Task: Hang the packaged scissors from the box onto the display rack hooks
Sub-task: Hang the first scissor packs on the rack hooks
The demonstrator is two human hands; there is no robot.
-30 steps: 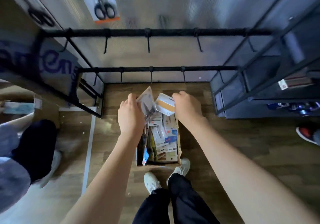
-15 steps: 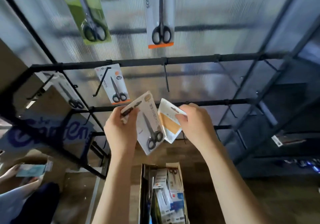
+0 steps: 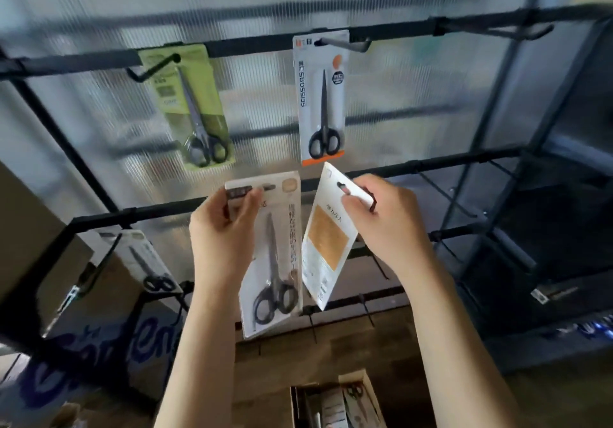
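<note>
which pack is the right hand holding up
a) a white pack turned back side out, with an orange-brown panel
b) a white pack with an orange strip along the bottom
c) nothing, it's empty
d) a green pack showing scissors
a: the right hand pinches the top of a white pack whose orange-brown panel and print face the camera, with no scissors showing; the green pack and the orange-strip pack already hang on the rack's hooks.

two packs (image 3: 321, 99) on rack hooks, box (image 3: 335, 401) below
</note>
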